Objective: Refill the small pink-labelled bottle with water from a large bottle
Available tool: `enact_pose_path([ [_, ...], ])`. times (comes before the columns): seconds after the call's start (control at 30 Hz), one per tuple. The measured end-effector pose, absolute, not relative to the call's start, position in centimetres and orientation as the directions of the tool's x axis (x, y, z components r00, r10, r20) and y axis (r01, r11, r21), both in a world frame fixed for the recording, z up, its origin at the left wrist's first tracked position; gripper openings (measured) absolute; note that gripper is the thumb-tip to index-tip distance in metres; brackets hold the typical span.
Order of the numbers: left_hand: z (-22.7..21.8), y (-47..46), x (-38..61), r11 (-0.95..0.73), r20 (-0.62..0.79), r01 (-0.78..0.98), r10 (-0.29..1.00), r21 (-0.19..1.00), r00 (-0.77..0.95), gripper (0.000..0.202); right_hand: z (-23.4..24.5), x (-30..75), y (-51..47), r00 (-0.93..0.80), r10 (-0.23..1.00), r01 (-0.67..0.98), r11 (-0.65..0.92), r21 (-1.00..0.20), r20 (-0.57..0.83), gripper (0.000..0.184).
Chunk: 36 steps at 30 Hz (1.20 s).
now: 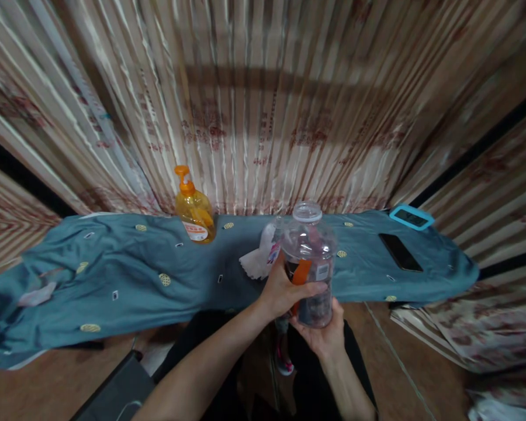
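A large clear plastic jar (309, 242) with an orange and black label stands upright in my two hands, over the front edge of the cloth-covered board. My left hand (283, 292) wraps round its left side, with the thumb across the front. From below, my right hand (322, 336) holds the base, its fingers partly hidden by the jar. Just behind and left of the jar lie a crumpled white tissue (254, 264) and a clear plastic item with a pink and blue print, partly covered by the jar.
On the blue-green cloth (135, 280), an orange pump bottle (196, 216) stands to the left. A black phone (400, 252) and a light-blue-framed device (411, 217) lie at the right. A patterned curtain (245, 117) hangs behind. A dark box (116, 389) is at the lower left.
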State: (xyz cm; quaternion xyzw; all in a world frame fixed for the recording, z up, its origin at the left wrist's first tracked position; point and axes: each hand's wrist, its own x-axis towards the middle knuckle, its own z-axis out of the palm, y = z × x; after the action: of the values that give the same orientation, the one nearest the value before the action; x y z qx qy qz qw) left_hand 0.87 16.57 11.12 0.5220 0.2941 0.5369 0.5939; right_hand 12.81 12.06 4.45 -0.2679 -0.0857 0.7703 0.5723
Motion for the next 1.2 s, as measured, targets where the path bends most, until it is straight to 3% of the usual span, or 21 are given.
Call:
enact_pose_path([
  [0.13,11.1,17.1,-0.2,-0.343,0.393,-0.226,0.888,0.912,0.239,0.068,4.5,13.8,12.4,-0.17,0.929,-0.844,-0.31,-0.438,-0.329,0.036],
  [0.23,11.1,18.4,-2.1,-0.567,0.564,0.024,0.822,0.823,0.079,0.065,4.9,14.4,12.5,-0.201,0.921,-0.837,-0.338,-0.43,-0.332,0.052],
  [0.3,10.9,19.6,-3.4,-0.577,0.605,0.27,0.795,0.771,-0.031,0.067,5.1,14.8,12.6,-0.208,0.919,-0.835,-0.346,-0.429,-0.336,0.056],
  [0.4,9.4,21.6,-4.6,-0.461,0.574,0.467,0.808,0.755,-0.13,0.095,4.8,15.6,13.0,-0.169,0.919,-0.836,-0.325,-0.442,-0.355,0.05],
  [0.47,7.9,22.7,-4.7,-0.399,0.51,0.479,0.852,0.782,-0.122,0.108,4.3,16.2,13.3,-0.145,0.916,-0.833,-0.318,-0.454,-0.375,0.045],
  [0.53,6.3,23.5,-4.3,-0.35,0.438,0.441,0.892,0.826,-0.113,0.11,3.7,16.7,13.7,-0.136,0.912,-0.823,-0.322,-0.468,-0.388,0.043],
  [0.67,4.7,24.5,-3.1,-0.282,0.331,0.345,0.939,0.895,-0.09,0.107,2.8,17.4,14.3,-0.129,0.912,-0.798,-0.329,-0.505,-0.39,0.04],
  [0.77,5.0,24.8,-2.5,-0.21,0.245,0.299,0.966,0.931,-0.086,0.092,2.5,17.5,14.3,-0.131,0.915,-0.782,-0.332,-0.528,-0.382,0.037],
  [0.9,5.6,24.9,-2.5,-0.256,0.275,0.24,0.96,0.936,-0.049,0.06,2.1,17.7,14.1,-0.163,0.91,-0.762,-0.362,-0.537,-0.382,0.039],
  [1.03,5.7,24.8,-2.9,-0.269,0.292,0.201,0.951,0.942,-0.097,0.054,1.3,18.1,13.9,-0.165,0.912,-0.752,-0.362,-0.551,-0.375,0.036],
  [1.2,5.9,24.5,-3.4,-0.28,0.316,0.274,0.944,0.92,-0.096,0.051,0.8,18.2,13.9,-0.168,0.918,-0.749,-0.356,-0.559,-0.36,0.034],
])
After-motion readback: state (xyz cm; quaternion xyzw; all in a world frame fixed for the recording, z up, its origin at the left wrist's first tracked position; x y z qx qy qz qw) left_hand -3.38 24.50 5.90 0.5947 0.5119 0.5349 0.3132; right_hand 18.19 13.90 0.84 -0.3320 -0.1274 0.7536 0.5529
